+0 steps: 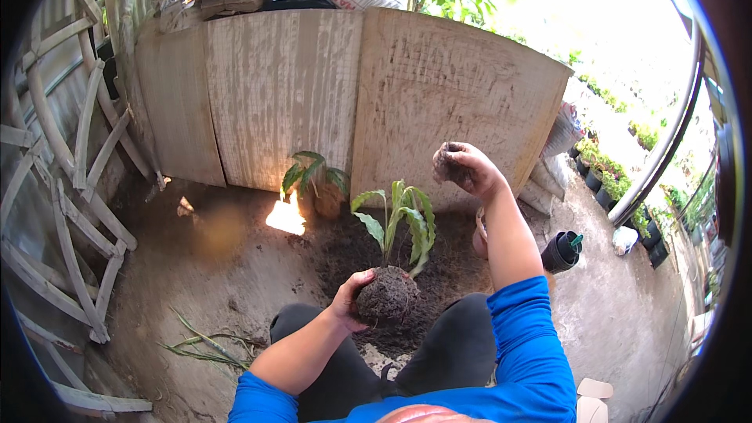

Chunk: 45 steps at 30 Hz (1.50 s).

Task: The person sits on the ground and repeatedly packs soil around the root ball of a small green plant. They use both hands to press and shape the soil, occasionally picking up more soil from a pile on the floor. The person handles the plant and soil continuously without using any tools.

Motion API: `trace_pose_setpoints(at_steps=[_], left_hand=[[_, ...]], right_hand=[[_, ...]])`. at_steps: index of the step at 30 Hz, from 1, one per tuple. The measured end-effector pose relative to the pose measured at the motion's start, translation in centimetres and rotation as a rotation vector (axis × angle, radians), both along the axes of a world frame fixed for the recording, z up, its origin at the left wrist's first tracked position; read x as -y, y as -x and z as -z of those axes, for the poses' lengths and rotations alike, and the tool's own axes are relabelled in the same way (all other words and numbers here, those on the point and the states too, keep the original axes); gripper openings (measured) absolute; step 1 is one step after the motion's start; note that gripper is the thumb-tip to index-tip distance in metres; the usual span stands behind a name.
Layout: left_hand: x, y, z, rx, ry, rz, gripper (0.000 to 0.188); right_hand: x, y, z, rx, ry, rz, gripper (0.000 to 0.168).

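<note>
My left hand (352, 299) grips the side of a round, dark root ball of soil (388, 295), held above the ground between my knees. From the ball rises a leafy plant (399, 217) with long, wavy-edged green leaves, some drooping to the right. My right hand (467, 170) is raised, up and to the right of the plant, its fingers curled around a dark clump of soil (453, 169). Both hands are soiled. Loose dark soil (346, 252) lies spread on the ground beneath and behind the plant.
Another leafy plant (314, 173) stands against the wooden panels (282, 94). Pulled green leaves (208, 349) lie at the left. Nested black pots (562, 251) are on the right, near a partly hidden round pot (482, 235). A wooden lattice (70, 235) lines the left side.
</note>
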State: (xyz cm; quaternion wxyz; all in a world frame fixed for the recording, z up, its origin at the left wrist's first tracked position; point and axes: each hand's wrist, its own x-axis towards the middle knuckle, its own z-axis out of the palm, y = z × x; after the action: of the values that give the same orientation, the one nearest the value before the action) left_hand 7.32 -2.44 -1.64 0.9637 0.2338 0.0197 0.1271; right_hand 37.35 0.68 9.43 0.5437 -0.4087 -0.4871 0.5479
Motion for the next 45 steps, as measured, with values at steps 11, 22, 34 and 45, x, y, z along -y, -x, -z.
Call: trace_pose_setpoints(at_steps=[11,22,34,45], left_hand=[[0.0,-0.7,-0.5,0.018,-0.146,-0.247,0.045],[0.3,-1.6,0.3,-0.2,-0.011,-0.432,0.046],[-0.4,-5.5,1.9,-0.361,0.179,-0.474,0.056],[-4.7,-9.2,4.1,-0.337,0.401,-0.67,0.056]], right_hand=[[2.8,-1.7,8.5,-0.137,0.226,0.394,0.013],[7.7,-5.9,16.1,0.233,0.556,0.539,0.021],[10.5,-12.6,22.6,-0.002,0.594,0.688,0.019],[10.9,-23.6,32.3,0.823,0.501,1.298,0.026]])
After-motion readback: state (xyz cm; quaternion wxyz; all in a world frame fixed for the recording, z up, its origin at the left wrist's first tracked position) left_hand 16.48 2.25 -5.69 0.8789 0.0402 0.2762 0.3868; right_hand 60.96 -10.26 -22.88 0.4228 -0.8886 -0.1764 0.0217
